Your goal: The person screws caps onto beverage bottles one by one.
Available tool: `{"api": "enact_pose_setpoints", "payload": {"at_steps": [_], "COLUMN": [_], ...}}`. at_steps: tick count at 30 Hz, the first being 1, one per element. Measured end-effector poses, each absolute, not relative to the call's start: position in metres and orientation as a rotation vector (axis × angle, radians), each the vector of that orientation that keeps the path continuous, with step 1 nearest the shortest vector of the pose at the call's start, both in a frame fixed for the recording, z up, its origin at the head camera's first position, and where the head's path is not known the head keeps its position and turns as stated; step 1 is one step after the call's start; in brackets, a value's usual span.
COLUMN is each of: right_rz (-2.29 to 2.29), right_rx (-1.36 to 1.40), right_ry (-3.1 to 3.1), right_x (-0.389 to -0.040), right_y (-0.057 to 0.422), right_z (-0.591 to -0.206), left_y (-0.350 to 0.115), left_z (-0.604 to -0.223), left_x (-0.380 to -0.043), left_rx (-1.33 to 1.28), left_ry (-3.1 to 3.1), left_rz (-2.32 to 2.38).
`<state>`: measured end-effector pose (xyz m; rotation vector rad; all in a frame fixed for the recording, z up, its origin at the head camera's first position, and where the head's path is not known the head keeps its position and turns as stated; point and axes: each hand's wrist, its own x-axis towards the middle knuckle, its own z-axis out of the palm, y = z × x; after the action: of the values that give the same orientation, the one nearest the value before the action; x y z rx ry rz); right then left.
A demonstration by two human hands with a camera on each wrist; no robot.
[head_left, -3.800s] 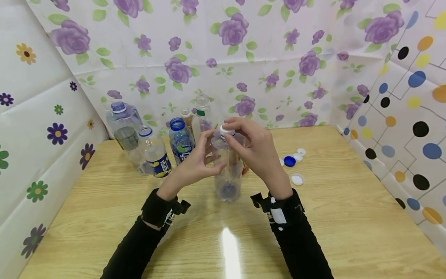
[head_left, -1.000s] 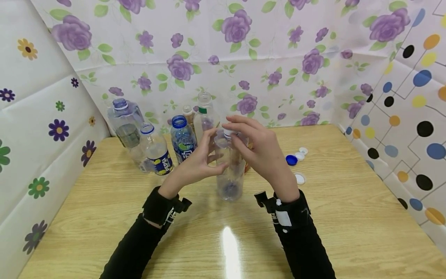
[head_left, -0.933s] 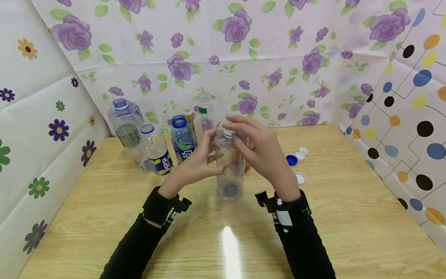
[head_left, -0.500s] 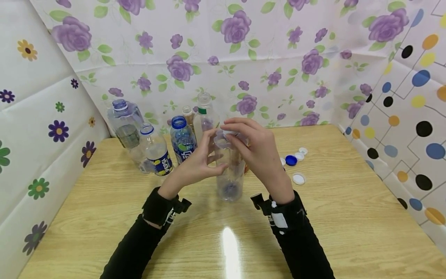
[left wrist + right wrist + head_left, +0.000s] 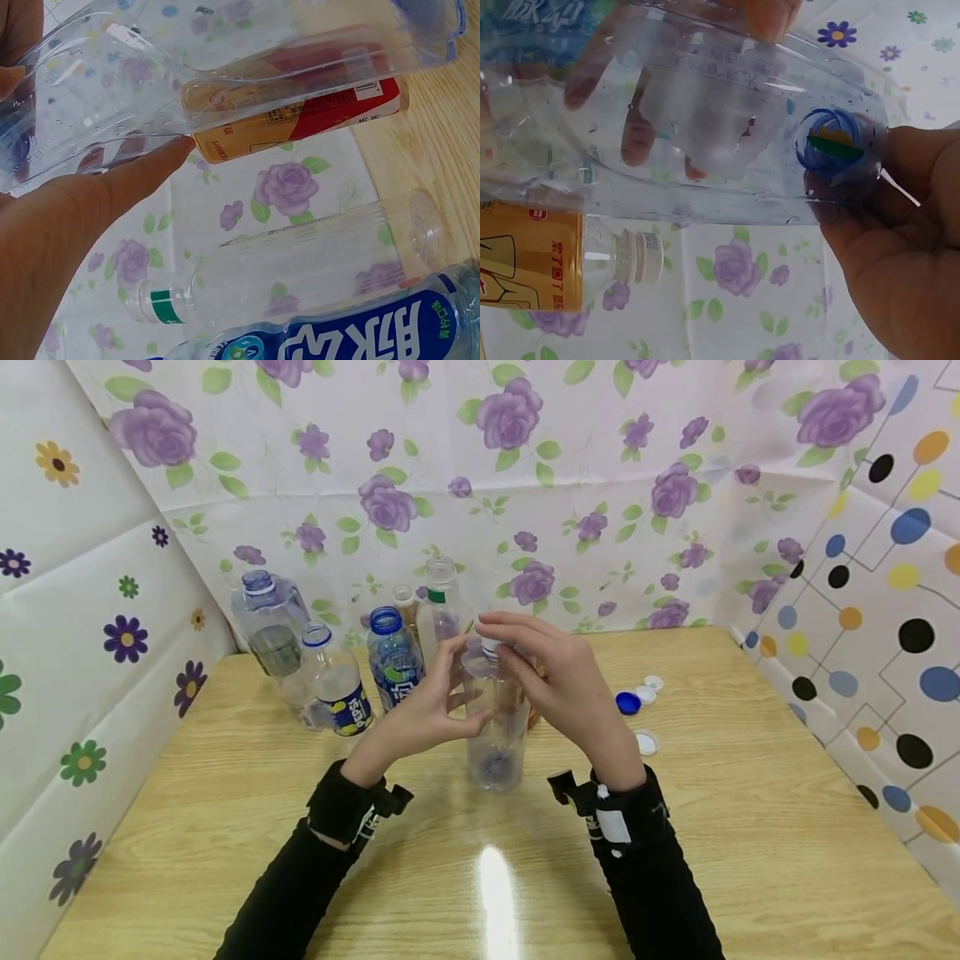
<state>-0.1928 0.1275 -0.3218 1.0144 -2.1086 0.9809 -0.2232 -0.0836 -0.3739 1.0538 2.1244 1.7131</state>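
In the head view a clear plastic bottle point(image 5: 497, 739) stands upright on the table between my hands. Around its upper body my left hand point(image 5: 423, 706) curls, thumb in front and fingers behind; they show through the plastic in the right wrist view. A white cap point(image 5: 491, 648) sits on its neck, partly covered by fingers. My right hand point(image 5: 573, 681) pinches this cap between thumb and fingers. Right behind stands a bottle with an orange and red label point(image 5: 352, 109), mostly hidden in the head view; its own white cap point(image 5: 649, 257) shows in the right wrist view.
Several uncapped bottles stand at left: a large bluish one point(image 5: 270, 622), a Pepsi bottle point(image 5: 341, 693), a blue-labelled bottle point(image 5: 395, 656), a small brownish bottle point(image 5: 406, 603) and a tall clear bottle point(image 5: 442, 610). Loose caps lie at right, including a blue cap point(image 5: 627, 702) and a white cap point(image 5: 647, 742).
My right hand has twisted at the cap, its wrist swinging left and then back right. The left hand keeps its grip and the bottle stays in place.
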Motion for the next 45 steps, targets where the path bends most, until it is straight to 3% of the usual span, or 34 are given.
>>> {"api": "enact_pose_setpoints", "payload": {"at_steps": [13, 27, 45], "right_rz": [1.047, 0.959, 0.884], "right_rx": [0.792, 0.986, 0.810], "right_ry": [-2.048, -2.191, -2.140], "right_x": [-0.185, -0.187, -0.178], "right_y": [0.116, 0.128, 0.116], "right_z": [-0.322, -0.318, -0.317], "left_y": [-0.083, -0.084, -0.085], "left_z": [-0.373, -0.373, -0.369], "left_x": [-0.223, -0.223, -0.221], "left_rx": [1.036, 1.089, 1.052], "left_ry": [2.122, 2.117, 2.126], "left_rz": [1.726, 1.696, 1.682]}}
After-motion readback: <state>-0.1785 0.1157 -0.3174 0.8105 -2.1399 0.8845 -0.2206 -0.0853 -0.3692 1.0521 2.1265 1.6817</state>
